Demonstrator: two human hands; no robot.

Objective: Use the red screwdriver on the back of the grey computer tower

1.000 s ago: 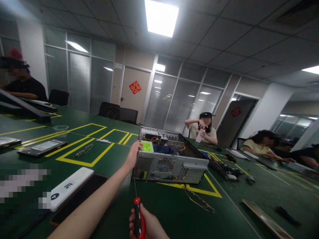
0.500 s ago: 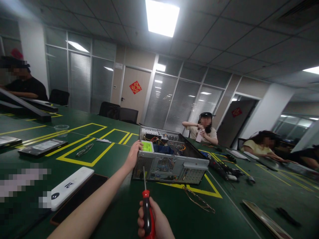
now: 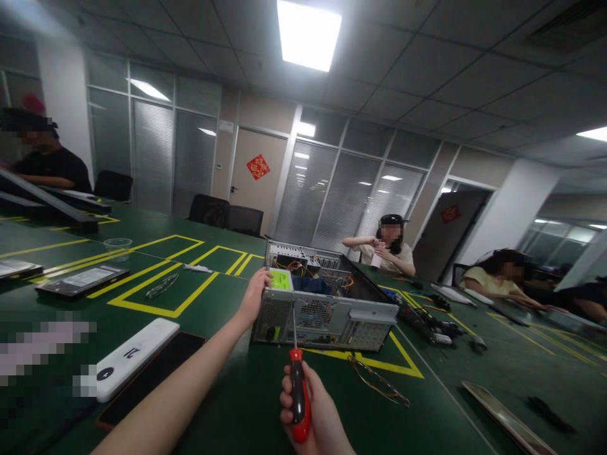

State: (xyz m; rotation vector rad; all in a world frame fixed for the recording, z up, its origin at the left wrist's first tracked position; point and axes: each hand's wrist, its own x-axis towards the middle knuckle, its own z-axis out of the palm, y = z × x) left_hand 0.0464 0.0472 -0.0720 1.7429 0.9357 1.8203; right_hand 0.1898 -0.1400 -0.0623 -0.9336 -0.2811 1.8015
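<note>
Screwdriver [image 3: 300, 397] has shifted right, facing the computer case [image 3: 327, 323].

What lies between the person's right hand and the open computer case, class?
The head view shows the screwdriver, gripped in the right hand, its shaft pointing toward the computer case; whether its tip touches is unclear.

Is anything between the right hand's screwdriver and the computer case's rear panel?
Nothing visible. The right hand holds the screwdriver with its shaft in front of the rear panel, unobstructed; whether the tip touches is unclear. The left hand is aside, at the left corner of the computer case.
</note>
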